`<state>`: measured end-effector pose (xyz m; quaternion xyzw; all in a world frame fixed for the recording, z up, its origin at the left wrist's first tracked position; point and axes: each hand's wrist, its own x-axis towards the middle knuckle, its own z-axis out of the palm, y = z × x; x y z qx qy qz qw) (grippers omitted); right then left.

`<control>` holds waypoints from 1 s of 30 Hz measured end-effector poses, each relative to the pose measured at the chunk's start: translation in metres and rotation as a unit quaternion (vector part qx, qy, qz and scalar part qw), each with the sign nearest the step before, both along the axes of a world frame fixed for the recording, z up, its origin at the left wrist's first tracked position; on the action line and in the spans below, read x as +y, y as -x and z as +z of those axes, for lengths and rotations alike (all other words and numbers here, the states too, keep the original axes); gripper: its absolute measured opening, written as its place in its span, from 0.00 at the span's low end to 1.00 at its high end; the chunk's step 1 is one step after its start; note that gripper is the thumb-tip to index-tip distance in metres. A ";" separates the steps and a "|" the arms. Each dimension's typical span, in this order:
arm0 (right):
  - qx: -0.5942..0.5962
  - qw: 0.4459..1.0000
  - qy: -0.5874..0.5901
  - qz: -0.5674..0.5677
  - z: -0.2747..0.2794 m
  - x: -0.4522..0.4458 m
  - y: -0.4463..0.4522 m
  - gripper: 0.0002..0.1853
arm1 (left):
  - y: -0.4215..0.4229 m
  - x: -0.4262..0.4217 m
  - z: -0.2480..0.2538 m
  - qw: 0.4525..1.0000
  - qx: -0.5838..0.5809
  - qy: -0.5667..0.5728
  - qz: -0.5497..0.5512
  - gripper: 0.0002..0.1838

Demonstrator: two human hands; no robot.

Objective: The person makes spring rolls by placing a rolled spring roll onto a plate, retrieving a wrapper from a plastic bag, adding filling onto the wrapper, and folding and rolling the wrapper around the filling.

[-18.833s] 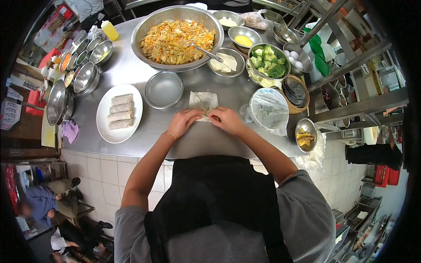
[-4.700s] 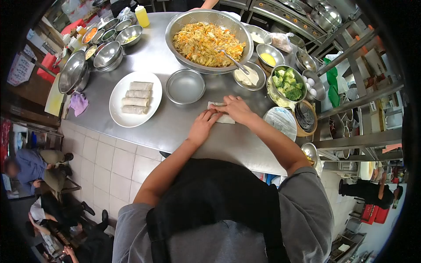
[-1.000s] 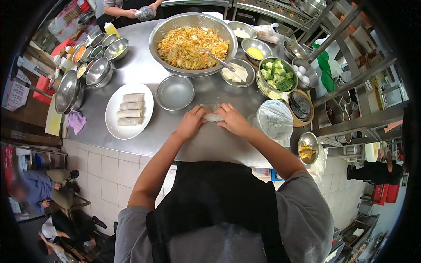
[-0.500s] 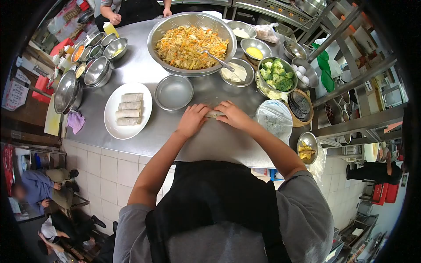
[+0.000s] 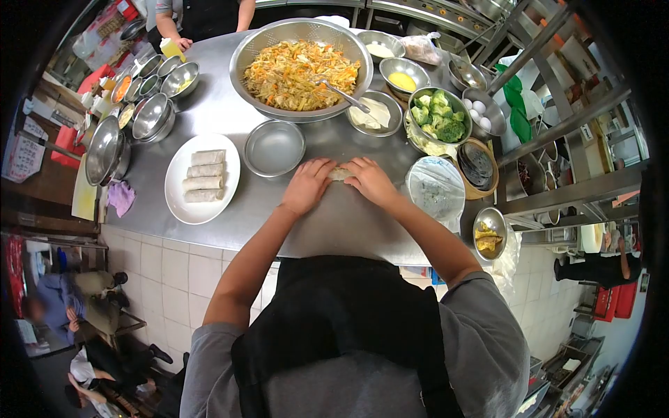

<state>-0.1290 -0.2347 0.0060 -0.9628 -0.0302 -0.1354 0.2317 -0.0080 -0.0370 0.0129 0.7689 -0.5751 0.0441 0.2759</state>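
Both hands are on one pale spring roll (image 5: 340, 174) that lies crosswise on the steel table. My left hand (image 5: 307, 187) curls its fingers over the roll's left end. Its right end is under the fingers of my right hand (image 5: 371, 182), so only the middle shows between them. Just beyond my left hand stands a steel bowl of clear liquid (image 5: 274, 149). Several finished-looking rolls (image 5: 204, 176) lie in a row on a white oval plate (image 5: 178, 202) to the left. A large perforated bowl (image 5: 240, 78) of shredded vegetable filling (image 5: 301, 75), with a spoon (image 5: 343, 95), sits ahead.
At right are a bowl of broccoli (image 5: 437, 117), a bowl with pale wrapper-like sheets (image 5: 371, 115), a plastic-covered round container (image 5: 436, 188) and eggs (image 5: 477, 115). Steel bowls (image 5: 152, 117) crowd the left side, near a purple cloth (image 5: 121, 198). A co-worker (image 5: 202, 17) stands across the table.
My hands stay on the roll with slight finger movement, and a little more of its middle shows. The co-worker's hand has come down toward the table edge by the yellow bottle.
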 end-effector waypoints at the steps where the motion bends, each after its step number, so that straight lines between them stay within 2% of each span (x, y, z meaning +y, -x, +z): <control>1: -0.001 1.000 -0.009 0.005 -0.001 -0.002 -0.001 0.22 | 0.001 0.000 0.002 1.000 0.010 -0.009 -0.011 0.25; 4: 0.031 0.999 -0.044 0.000 0.002 -0.005 -0.002 0.24 | 0.002 -0.003 0.000 0.999 0.047 -0.024 0.000 0.26; 7: -0.031 0.999 0.013 -0.027 0.022 0.004 0.003 0.26 | -0.002 -0.007 -0.003 0.997 0.070 -0.018 -0.006 0.27; 10: 0.003 0.999 0.031 -0.030 0.026 0.007 0.003 0.27 | -0.005 -0.010 -0.005 0.996 0.091 -0.015 -0.005 0.27; 22: -0.021 0.993 0.118 -0.013 0.005 0.004 -0.002 0.22 | -0.006 -0.013 -0.015 0.998 0.049 -0.027 0.010 0.25; 25: -0.030 0.993 0.116 -0.012 0.006 0.005 -0.001 0.20 | -0.004 -0.011 -0.015 0.998 0.046 -0.036 0.016 0.24; 30: -0.010 0.998 0.050 -0.023 0.001 -0.003 -0.007 0.19 | -0.001 -0.012 -0.015 0.999 0.012 -0.035 0.034 0.25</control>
